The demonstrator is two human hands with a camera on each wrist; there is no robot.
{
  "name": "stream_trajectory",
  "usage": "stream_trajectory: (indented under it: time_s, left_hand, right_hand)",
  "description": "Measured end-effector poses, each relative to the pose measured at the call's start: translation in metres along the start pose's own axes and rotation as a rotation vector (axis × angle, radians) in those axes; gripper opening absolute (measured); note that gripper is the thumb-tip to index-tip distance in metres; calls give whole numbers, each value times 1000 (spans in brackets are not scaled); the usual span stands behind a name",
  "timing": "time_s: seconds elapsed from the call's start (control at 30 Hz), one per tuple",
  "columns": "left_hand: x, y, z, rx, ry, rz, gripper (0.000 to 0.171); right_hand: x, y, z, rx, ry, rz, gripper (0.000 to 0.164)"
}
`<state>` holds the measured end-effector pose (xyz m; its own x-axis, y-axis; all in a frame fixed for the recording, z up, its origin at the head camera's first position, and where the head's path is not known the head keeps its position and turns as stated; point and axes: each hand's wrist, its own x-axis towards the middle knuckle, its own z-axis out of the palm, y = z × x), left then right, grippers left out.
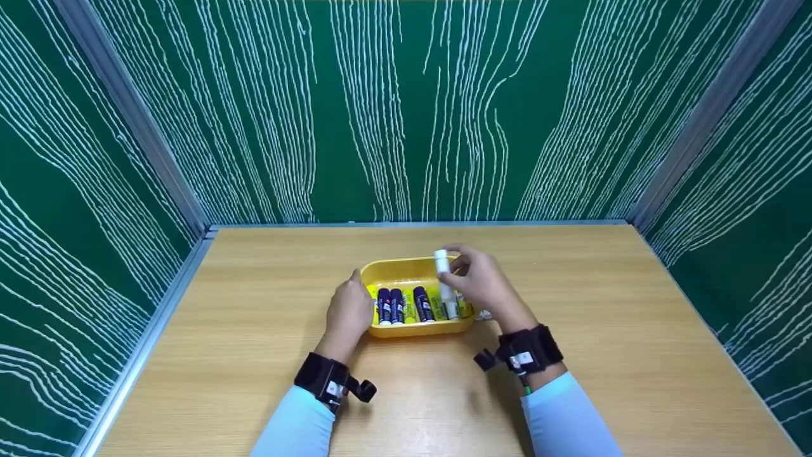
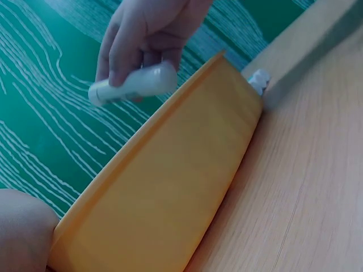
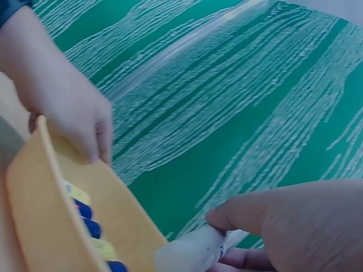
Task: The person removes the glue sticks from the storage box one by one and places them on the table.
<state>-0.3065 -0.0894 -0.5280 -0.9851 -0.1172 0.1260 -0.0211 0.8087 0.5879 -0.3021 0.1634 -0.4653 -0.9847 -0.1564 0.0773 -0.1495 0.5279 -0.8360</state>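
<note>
My left hand grips the left end of a yellow plastic tray, its fingers over the rim. In my right hand a white glue stick is pinched between thumb and fingers, above the tray's right side. The left wrist view shows this white stick tilted and apart from the tray wall. Blue print is partly visible on the stick in the right wrist view. Inside the tray lie several navy sticks and yellow sticks, side by side. My right hand partly hides those at the right.
A small whitish item lies on the wooden table just off the tray's right end; its kind is unclear. Green panels with white wavy lines stand behind and at both sides, joined by metal posts.
</note>
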Motion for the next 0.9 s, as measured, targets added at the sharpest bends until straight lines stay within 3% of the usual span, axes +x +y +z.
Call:
stream_trajectory:
  time_s: [0.13,0.47,0.9]
  left_hand:
    - [0,0,1,-2,0,-5,44]
    - [1,1,1,-1,-8,-24,44]
    - [0,2,-1,14,-3,-11,44]
  right_hand:
    - [0,3,-15,-19,49,-13,55]
    - [-2,12,-49,-36,131,75,55]
    - [-6,39,-81,-70,160,177,56]
